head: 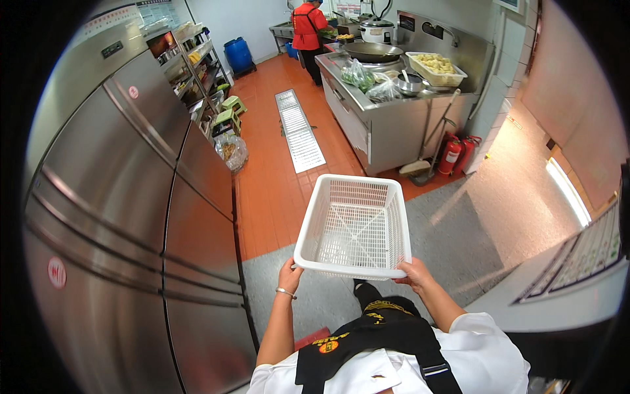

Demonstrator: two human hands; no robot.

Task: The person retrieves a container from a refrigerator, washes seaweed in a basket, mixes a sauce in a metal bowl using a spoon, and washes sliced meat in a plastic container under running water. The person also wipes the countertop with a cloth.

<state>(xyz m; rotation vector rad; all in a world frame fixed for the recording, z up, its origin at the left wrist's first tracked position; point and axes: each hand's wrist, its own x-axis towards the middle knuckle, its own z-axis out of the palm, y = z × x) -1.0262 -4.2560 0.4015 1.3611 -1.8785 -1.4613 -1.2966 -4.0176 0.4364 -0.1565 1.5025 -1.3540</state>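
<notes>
A white plastic slotted basket (354, 268), with nothing in it, is held out in front of my body above the floor. My left hand (290, 276) grips its rim at the near left corner, and a bracelet circles that wrist. At the near right corner my right hand (414, 275) holds the same rim, thumb on top. The fingers under the rim are partly hidden. Below the basket show my black apron (374, 327) and one dark shoe.
Stainless steel refrigerator doors (202, 256) line the left. Ahead lies a floor drain grate (300, 130). A steel stove counter (413, 133), a broom (416, 167) and fire extinguishers (450, 156) are at right. A person in red (309, 27) stands farther back.
</notes>
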